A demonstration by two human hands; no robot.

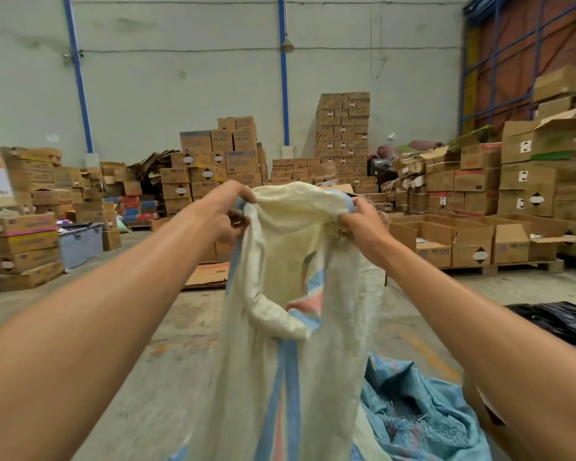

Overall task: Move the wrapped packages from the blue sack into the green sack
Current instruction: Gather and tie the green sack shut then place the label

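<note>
I see both hands raised in front of me, holding up a cream woven plastic sack with pale blue stripes (293, 294) by its top edge. My left hand (223, 211) has its grip clenched around one bunched corner, my right hand (363, 224) around the other. A crumpled blue woven sack (409, 404) lies on the concrete floor (167, 344) at lower right, just beside the hanging one.

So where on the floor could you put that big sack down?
Bare concrete floor lies left of the pale sack, below the flattened cardboard. The right is crowded: blue sack, black plastic. Both the left hand and the right hand grip the sack's mouth.
</note>
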